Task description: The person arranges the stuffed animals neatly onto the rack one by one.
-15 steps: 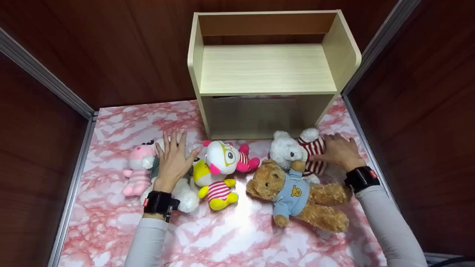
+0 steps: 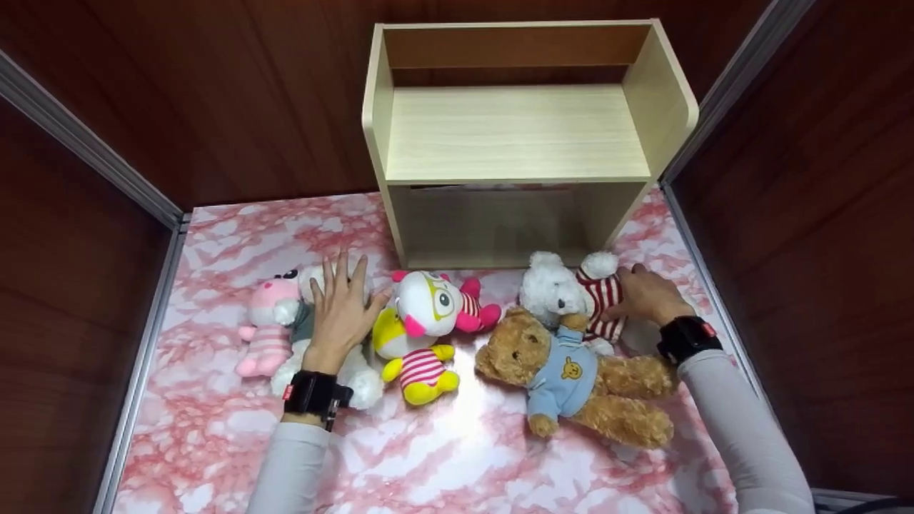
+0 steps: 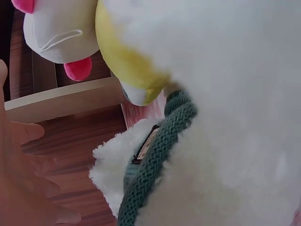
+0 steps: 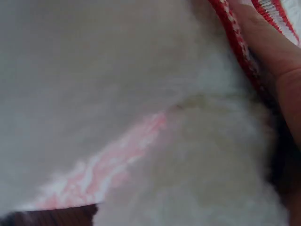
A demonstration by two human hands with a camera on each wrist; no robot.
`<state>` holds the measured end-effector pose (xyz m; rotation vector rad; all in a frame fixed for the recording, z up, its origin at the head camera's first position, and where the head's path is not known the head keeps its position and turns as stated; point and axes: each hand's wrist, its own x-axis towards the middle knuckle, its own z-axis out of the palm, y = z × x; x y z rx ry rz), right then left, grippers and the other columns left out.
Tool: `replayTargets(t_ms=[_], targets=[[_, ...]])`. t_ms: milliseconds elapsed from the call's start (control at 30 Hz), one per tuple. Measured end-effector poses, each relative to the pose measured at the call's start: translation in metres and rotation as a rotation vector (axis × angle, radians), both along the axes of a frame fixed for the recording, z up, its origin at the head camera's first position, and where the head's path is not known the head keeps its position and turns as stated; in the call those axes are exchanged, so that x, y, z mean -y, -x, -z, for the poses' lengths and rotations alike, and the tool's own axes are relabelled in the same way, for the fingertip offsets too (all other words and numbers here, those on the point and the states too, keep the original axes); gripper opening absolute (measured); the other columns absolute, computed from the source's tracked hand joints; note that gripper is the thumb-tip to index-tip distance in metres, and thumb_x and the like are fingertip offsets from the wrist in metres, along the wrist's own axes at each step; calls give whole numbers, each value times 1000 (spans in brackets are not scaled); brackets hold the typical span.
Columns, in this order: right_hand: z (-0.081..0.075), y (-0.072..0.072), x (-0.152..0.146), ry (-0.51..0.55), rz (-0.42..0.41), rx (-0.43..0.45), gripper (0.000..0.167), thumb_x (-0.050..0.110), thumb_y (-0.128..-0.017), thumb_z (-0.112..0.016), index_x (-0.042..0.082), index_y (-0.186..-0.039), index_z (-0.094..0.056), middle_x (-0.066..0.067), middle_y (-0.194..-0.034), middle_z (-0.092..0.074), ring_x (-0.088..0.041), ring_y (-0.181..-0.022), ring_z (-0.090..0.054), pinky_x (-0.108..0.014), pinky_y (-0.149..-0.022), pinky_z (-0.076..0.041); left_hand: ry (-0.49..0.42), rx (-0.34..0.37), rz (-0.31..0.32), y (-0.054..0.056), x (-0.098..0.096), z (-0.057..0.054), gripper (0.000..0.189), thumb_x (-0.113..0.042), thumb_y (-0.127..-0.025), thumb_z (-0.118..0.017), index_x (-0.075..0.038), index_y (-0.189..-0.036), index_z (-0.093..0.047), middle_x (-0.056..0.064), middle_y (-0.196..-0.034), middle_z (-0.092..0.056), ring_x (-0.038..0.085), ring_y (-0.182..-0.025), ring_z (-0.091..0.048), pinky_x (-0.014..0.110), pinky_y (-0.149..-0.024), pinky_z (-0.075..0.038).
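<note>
My left hand (image 2: 341,314), fingers straight and spread, hovers over a white plush toy (image 2: 360,382) in a green knit garment (image 3: 157,157). In the left wrist view a gap shows between those fingers (image 3: 28,134) and the fur. On the right, my right hand (image 2: 648,296) grips the body of a white teddy bear (image 2: 550,289) in a red-and-white striped sweater (image 2: 605,300). Its thumb (image 4: 268,42) lies against the sweater in the right wrist view; the other fingertips are hidden. A brown teddy bear (image 2: 521,346) in a blue top lies in front, touching the white one.
A two-level pale wood shelf (image 2: 514,132) stands behind the toys. Between the hands lie a pink-and-white plush (image 2: 428,303) and a yellow plush (image 2: 418,371). A pink plush (image 2: 268,328) lies at the left. Dark wood panels (image 2: 807,235) with metal edges enclose the marbled table (image 2: 457,464).
My right hand has drawn its spread fingers in around the white teddy bear's striped body. My left hand has shifted slightly right, still spread. The toys have hardly moved.
</note>
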<state>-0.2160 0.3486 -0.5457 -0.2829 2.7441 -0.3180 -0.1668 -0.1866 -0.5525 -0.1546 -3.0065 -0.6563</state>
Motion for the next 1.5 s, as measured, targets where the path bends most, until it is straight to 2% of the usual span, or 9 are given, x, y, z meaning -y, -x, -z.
replayTargets(t_ms=[133,367,600,767,1033,1133,1267,1367,1500], targets=[[-1,-3,-5,100,-7,-73,90,40,-79,-90,-3,-145,-48,-34,-129,-50,-48,-106,-59,-62,-85,-51,-5,-12,-1,1,-2,0,83,-64,-102,-48,-9,-162,-33,21,-171,-7,49,-155,0,74,-117,-1],[-11,-10,0,168,-74,-338,69,27,-77,-93,-1,-128,-56,-24,-113,-67,-45,-100,-66,-61,-82,-54,-35,-76,5,-2,-7,-1,82,-62,-101,-51,-7,-161,-36,23,-170,-14,46,-156,-6,72,-119,-8],[-19,-15,5,268,-111,-579,62,20,-70,-96,3,-116,-59,-17,-106,-66,-41,-95,-65,-57,-78,-53,-146,-353,30,-4,-19,0,69,-48,-99,-62,-1,-149,-51,26,-164,-28,45,-154,-20,64,-121,-20],[-25,-15,11,343,-81,-632,61,16,-69,-96,3,-117,-60,-18,-106,-67,-40,-98,-64,-56,-80,-52,-222,-520,76,-2,-33,2,67,-47,-100,-61,1,-146,-52,30,-159,-34,48,-149,-30,61,-119,-28],[-31,-17,31,560,31,-570,66,17,-73,-95,0,-129,-65,-20,-117,-71,-39,-105,-67,-52,-91,-52,-278,-622,186,5,-64,3,64,-31,-93,-71,0,-145,-49,30,-155,-39,46,-142,-41,60,-114,-37],[-31,-18,42,705,94,-482,65,14,-74,-95,1,-131,-65,-18,-119,-72,-28,-106,-68,-40,-93,-51,-313,-622,246,9,-80,2,62,-25,-90,-74,1,-142,-51,28,-155,-39,46,-142,-41,59,-115,-37],[-33,-19,55,840,135,-412,62,9,-73,-95,1,-128,-66,-15,-116,-73,-14,-102,-67,-23,-90,-50,-403,-538,285,10,-102,1,58,-27,-95,-69,-1,-143,-50,24,-157,-37,42,-139,-47,55,-106,-48],[-37,-18,62,863,170,-381,61,9,-74,-94,-1,-128,-65,-18,-117,-72,-16,-104,-67,-23,-90,-49,-489,-432,305,8,-118,-1,59,-30,-99,-64,-1,-148,-48,21,-159,-35,38,-138,-49,52,-102,-51],[-47,-18,65,825,235,-314,65,17,-79,-92,-4,-132,-61,-21,-123,-70,-27,-111,-65,-33,-96,-48,-615,-255,348,9,-137,-7,66,-34,-102,-61,-1,-154,-40,19,-161,-33,34,-143,-43,51,-113,-42]])
